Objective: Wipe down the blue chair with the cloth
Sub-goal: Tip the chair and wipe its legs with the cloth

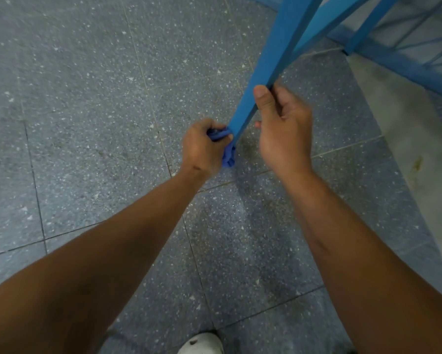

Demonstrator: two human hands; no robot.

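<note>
Chair (271, 62) leg gripped by right hand (284, 129), 1 cloth (221, 141) clutched in left hand (202, 149)

I count two hands of mine: my left hand (202, 146) and my right hand (282, 123), one on each side of the chair leg. There is one cloth (223, 143), dark blue, bunched in the left one. Of the blue chair (271, 70) I can make out three slanting bars: the near leg my hands are on, one just behind it, and one farther right; how many legs it has in all I cannot tell. One blue railing (406, 60) runs along the far right. One white shoe (202, 343) shows at the near edge. The floor (87, 123) is many speckled grey tiles, too cut off to number.
</note>
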